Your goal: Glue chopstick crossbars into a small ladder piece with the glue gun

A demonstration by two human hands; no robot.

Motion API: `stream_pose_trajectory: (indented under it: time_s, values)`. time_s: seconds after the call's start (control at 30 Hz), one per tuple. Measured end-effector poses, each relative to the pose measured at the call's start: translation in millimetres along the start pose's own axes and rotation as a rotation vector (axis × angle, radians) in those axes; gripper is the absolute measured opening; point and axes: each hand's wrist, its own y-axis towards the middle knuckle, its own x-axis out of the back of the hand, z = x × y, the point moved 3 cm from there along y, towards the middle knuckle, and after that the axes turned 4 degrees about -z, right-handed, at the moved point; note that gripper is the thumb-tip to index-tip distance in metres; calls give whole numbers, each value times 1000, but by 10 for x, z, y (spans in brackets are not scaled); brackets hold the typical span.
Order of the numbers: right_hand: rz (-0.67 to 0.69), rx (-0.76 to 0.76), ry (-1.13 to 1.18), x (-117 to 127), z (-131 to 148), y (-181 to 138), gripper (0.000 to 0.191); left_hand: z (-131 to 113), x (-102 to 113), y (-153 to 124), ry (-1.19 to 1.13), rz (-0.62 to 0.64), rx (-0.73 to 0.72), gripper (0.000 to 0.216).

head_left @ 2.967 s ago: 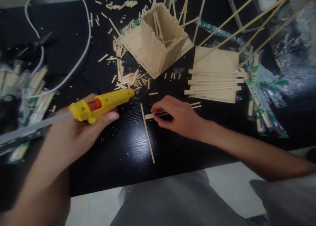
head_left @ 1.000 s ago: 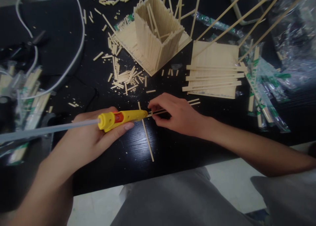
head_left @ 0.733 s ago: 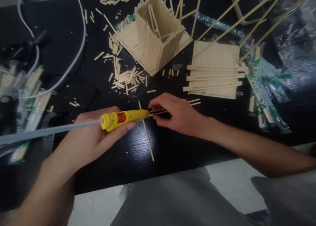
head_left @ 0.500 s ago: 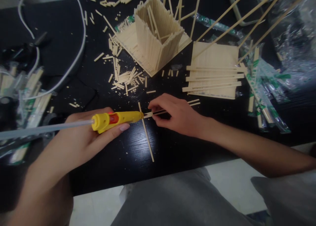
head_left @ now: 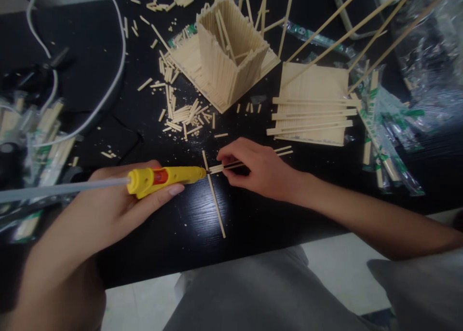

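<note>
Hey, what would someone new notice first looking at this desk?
The yellow glue gun stands out, gripped in the left hand near the front of the black table. Its nozzle sits where a long stick crosses the thin sticks pinched by the right hand. Behind them stands an open-topped stick box, with a flat stick panel to its right.

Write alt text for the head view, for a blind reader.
The left hand aims a yellow glue gun where two thin sticks, pinned by the right hand, meet a long stick on a black table. A stick-built box stands behind.
</note>
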Motion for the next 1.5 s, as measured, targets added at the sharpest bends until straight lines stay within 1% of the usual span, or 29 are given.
stream_pose_trajectory:
  time_s: [0.1,0.23,0.4,0.7,0.9,1.03,1.2,1.37,1.4,1.43,1.5]
  values:
    - [0,2,-7,-1,3,2,20,-8,2,6,19,-10,-34,49]
    - [-3,9,-17,-5,-3,-1,20,19,-27,-6,33,-14,-38,52]
    - [-9,12,-14,-11,-14,-2,20,21,-72,-20,56,-9,-94,48]
    - [-4,25,-34,-8,-4,-2,20,-20,-115,-18,45,-62,-146,43]
    - [-4,51,-32,7,14,0,22,-33,-119,-10,13,-55,-87,44]
    - [6,57,-41,16,31,-2,27,-64,-122,7,-8,-46,-85,40]
    - [7,45,-39,14,35,-1,30,-85,-157,14,-3,-51,-105,42]
    - [10,43,-34,2,27,-4,32,-78,-190,0,2,-30,-83,41]
    - [8,42,-32,2,26,-6,32,-80,-183,-2,-3,-42,-85,42]
    - [7,42,-29,3,25,-7,31,-82,-180,-3,-13,-29,-88,41]
    - [7,40,-24,7,23,-8,31,-74,-157,0,-27,-26,-58,39]
